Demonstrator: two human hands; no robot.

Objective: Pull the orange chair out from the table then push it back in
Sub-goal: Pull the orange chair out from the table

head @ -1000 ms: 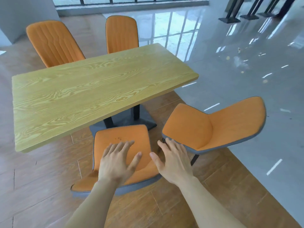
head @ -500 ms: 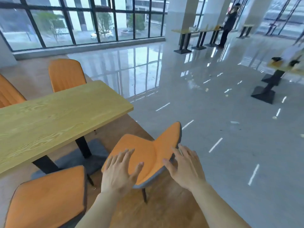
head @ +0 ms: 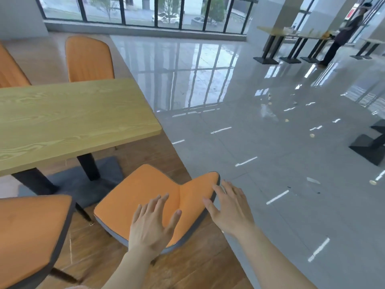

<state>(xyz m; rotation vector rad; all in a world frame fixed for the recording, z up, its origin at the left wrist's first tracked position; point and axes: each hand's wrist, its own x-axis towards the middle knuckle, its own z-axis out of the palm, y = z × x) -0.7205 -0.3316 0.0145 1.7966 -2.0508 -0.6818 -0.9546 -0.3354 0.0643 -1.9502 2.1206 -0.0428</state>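
Two hands reach over the orange chair (head: 145,197) at lower centre of the frame, which stands turned partly sideways just beside the corner of the wooden bench (head: 73,119), its seat clear of the bench top. The left hand (head: 153,224) hovers with fingers spread above the seat and does not plainly grip it; the right hand (head: 229,207) has fingers straight and apart, their tips at the grey edge of the backrest, though contact cannot be confirmed. Compared with half a second ago, the view has swung slightly left and the hands sit much as they did over this chair; a second ago they hovered over a neighbouring chair (head: 31,236), now at lower left. That shift suggests this chair is the one chosen. Neither hand has closed on it, so the pull appears not yet begun. Two more orange chairs (head: 89,59) stand behind the bench, upper left; a person (head: 343,34) stands upper right.
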